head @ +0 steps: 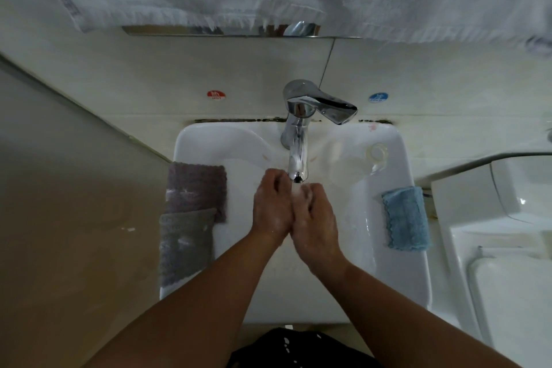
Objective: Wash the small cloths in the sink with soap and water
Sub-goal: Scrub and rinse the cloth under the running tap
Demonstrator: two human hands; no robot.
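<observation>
**Editor:** What are we looking at?

**Operator:** My left grip (271,206) and right grip (316,215) are pressed side by side under the faucet spout (297,158). The fingers are curled in and clamped on nothing I can see. Pale foam shows between them.

**Editor:** And the cloths?

**Operator:** None is in the water. A purple cloth (195,188) and a grey cloth (185,245) hang over the left rim of the sink (209,140), both flecked white. A blue cloth (406,218) lies on the right rim, well apart from my grips.

**Editor:** So which step is this?

**Operator:** Lathering or rinsing, I judge. To do it well, I'd hold both grips centred beneath the spout so the runoff falls into the bowl. Then I'd reach for one cloth only, lift it clear of the rim so it can't slide off, and wet it under the stream before rubbing.
</observation>
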